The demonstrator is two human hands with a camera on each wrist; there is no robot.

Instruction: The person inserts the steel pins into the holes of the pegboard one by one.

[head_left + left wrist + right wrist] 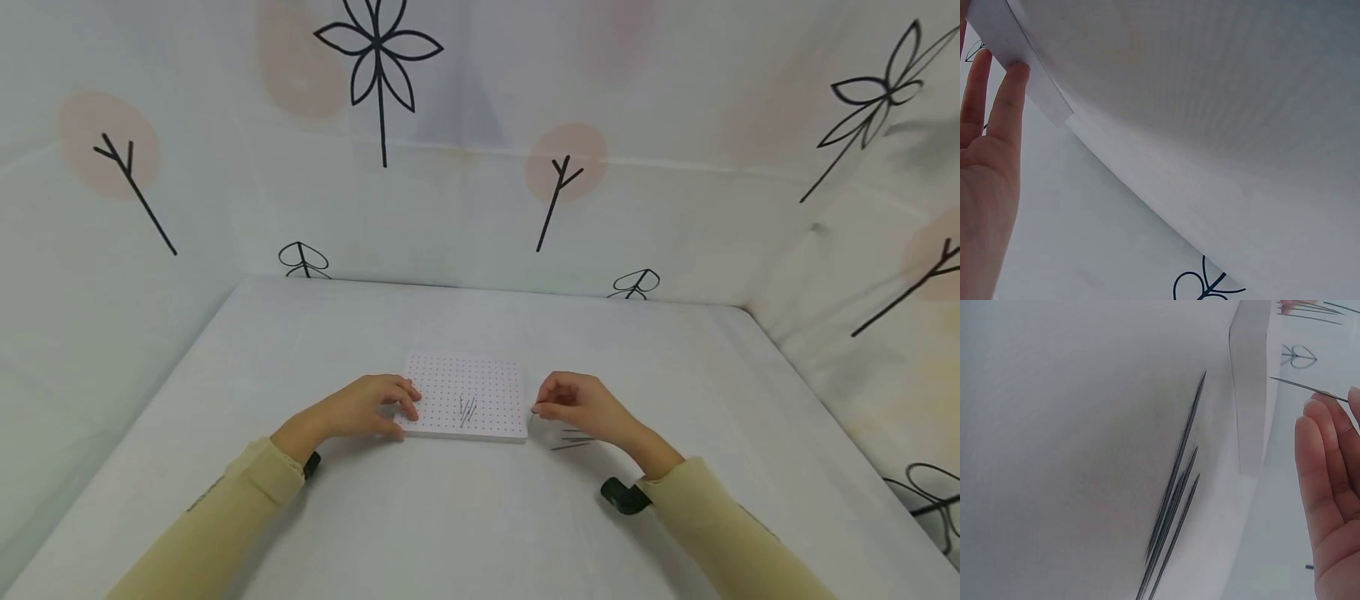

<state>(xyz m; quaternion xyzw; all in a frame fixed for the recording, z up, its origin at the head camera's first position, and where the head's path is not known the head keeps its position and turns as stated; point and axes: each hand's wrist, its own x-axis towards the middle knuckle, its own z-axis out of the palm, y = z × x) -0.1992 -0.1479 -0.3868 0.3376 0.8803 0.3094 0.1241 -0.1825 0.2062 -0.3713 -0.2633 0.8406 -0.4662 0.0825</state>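
A white pegboard point(442, 377) with rows of small holes lies on the table. Several thin metal needles point(468, 412) stand in its holes near the front middle, some tilted. At the board's left edge, my left hand point(367, 406) rests with relaxed fingers, and in the left wrist view a fingertip point(1017, 72) touches its side wall. My right hand point(576, 402) pinches one needle point(1305, 385) between thumb and fingers, just off the board's right edge; its point faces the board in the right wrist view. Below that hand lie several loose needles point(1175, 487), side by side.
A white cloth point(450, 517) covers the table. Behind and at the sides hangs a pale curtain point(465, 208) printed with plants. A dark wrist camera point(624, 497) sits under the right sleeve.
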